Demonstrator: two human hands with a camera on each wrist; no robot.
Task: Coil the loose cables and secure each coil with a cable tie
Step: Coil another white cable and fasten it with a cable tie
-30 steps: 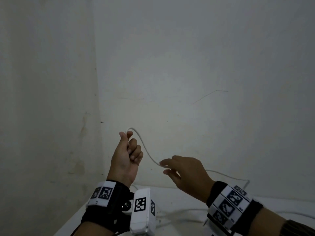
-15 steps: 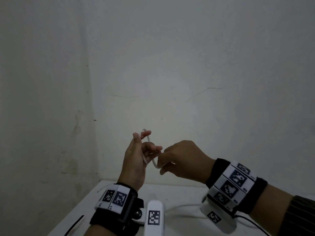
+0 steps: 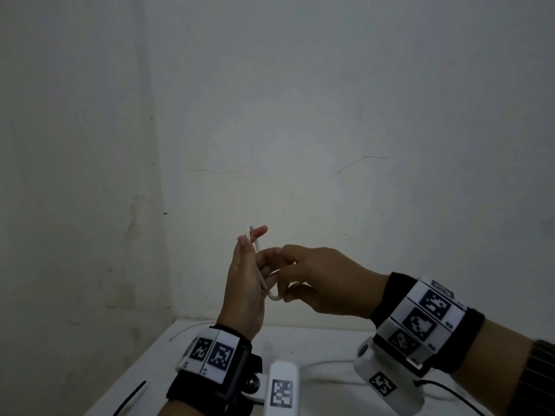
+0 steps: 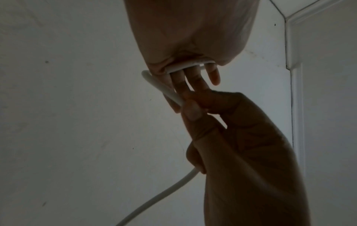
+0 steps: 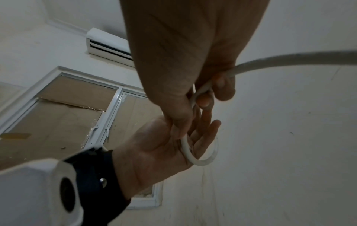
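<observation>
A white cable (image 3: 259,271) runs down my raised left hand (image 3: 244,283) and curves into a small loop below its fingers. The thumb pins the cable's upper end against the forefinger while the other fingers stand fairly straight. My right hand (image 3: 324,280) is up against the left fingers and pinches the cable between thumb and fingertips. In the right wrist view the cable's loop (image 5: 201,162) hangs round the left hand's fingers (image 5: 204,133), and the slack cable trails off to the right. The left wrist view shows the cable (image 4: 164,90) crossing the base of the fingers.
Both hands are held up before a bare wall corner, above a white table (image 3: 315,340). On the table lie a thin black strip (image 3: 129,399) at the left edge and more white cable (image 3: 327,363). An air conditioner (image 5: 108,44) and a cardboard-covered window (image 5: 67,107) are behind.
My right hand has carried the cable leftwards to the left hand, turning the long arc into a small loop. The left hand has opened from a fist to straighter fingers.
</observation>
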